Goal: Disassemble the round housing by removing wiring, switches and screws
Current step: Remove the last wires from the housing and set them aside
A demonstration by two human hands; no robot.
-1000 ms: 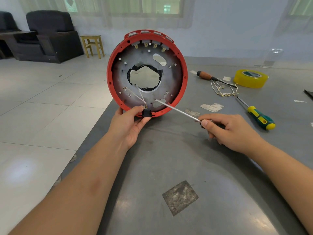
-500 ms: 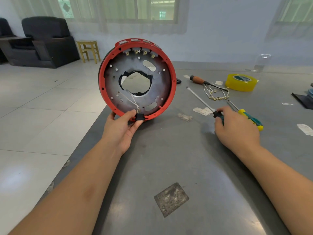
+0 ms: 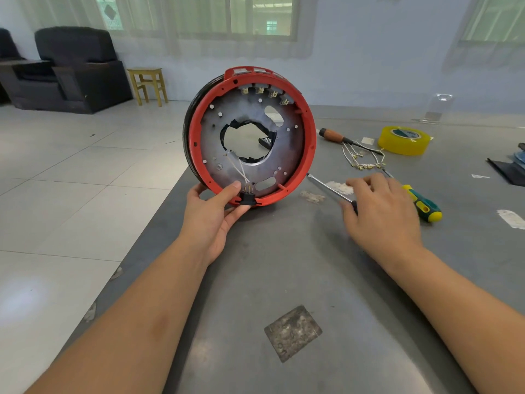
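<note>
The round red housing (image 3: 308,155) stands on edge at the table's left rim, its grey inner plate with a ragged centre hole facing me. A black switch (image 3: 246,198) sits in the bottom rim, with thin white wires (image 3: 240,169) running up from it. My left hand (image 3: 210,220) grips the lower rim, thumb beside the switch. My right hand (image 3: 380,214) lies over the handle of a screwdriver (image 3: 326,189), fingers fairly straight. The shaft rests low on the table, its tip pointing at the housing. The handle is hidden under the hand.
On the grey table (image 3: 284,265) to the right lie a green-yellow screwdriver (image 3: 423,204), a wooden-handled screwdriver (image 3: 332,135), a bundle of loose wires (image 3: 363,160) and a yellow tape roll (image 3: 403,139). The table's left edge drops to the tiled floor.
My right hand pulled the screwdriver out of the housing, swung it right, then lowered it to the table. My left hand kept hold of the housing.
</note>
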